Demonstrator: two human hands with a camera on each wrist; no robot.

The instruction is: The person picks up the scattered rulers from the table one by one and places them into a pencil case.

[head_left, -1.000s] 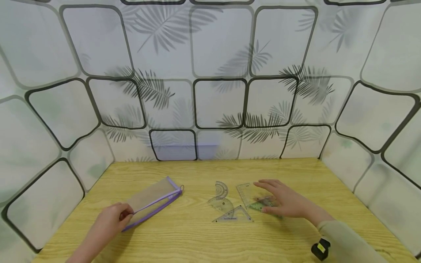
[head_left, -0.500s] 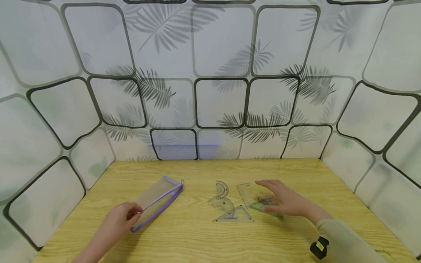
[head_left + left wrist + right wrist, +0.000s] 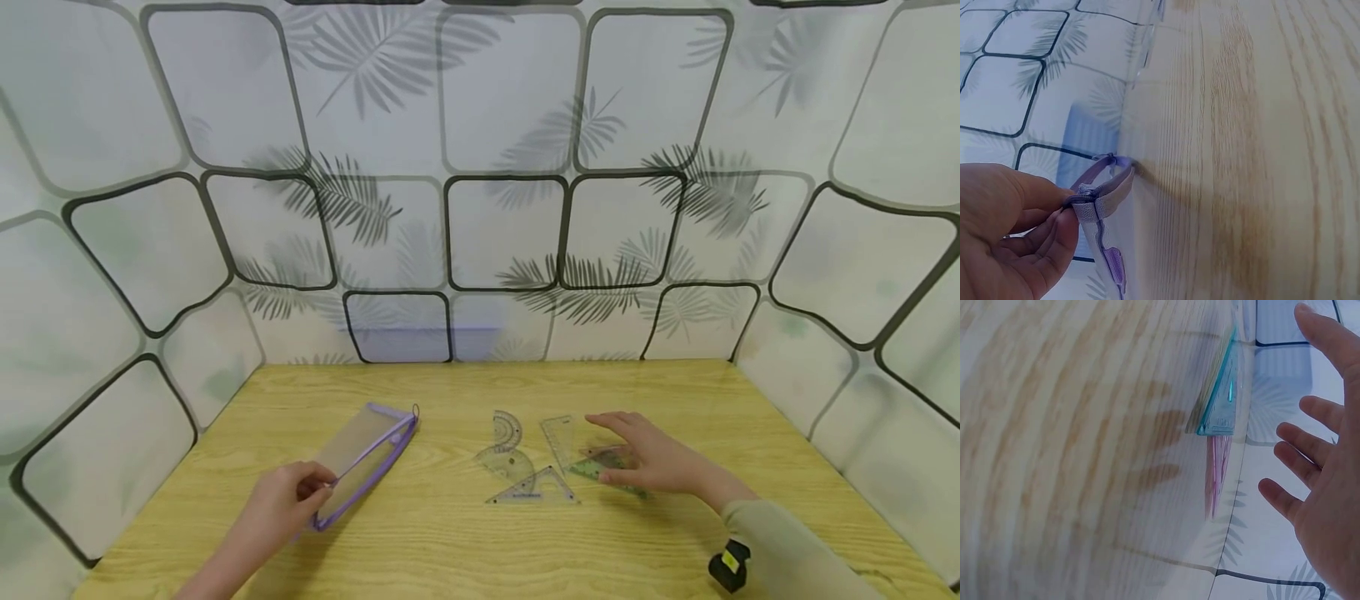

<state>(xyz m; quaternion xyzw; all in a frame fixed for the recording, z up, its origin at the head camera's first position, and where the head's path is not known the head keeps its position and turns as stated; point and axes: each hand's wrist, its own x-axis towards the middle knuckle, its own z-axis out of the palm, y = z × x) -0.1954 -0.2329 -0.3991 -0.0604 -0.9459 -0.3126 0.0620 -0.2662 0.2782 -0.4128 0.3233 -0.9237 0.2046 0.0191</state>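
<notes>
We see the left hand (image 3: 288,498) with its thumb and fingertips brought together, pinching the rim of a purple-trimmed pouch (image 3: 352,442) at its near end. From that pinch the pouch stretches forward and to the right, its pale mesh-like panel facing up and its two purple edges standing apart between the fingers and the far corner. In the left wrist view we make out a lilac tab (image 3: 1114,265) just below the fingertips, and at the far end, in the head view, a small dark loop (image 3: 416,410). How much of the pouch rests on the table, we cannot tell.

The right hand (image 3: 652,458) holds nothing; we see its fingers spread wide, raised above the wooden tabletop (image 3: 465,542). Beneath it lies a green set square (image 3: 588,469), partly hidden by the thumb, with a pink set square (image 3: 1215,478) next to it.

Farther out, between the two hands, we find clear drawing pieces: an L-shaped one (image 3: 557,440) just left of the right hand's fingers, a small protractor (image 3: 510,431), a larger protractor (image 3: 504,465) nearer us, and a clear triangle (image 3: 528,496) overlapping the larger protractor's edge.
</notes>
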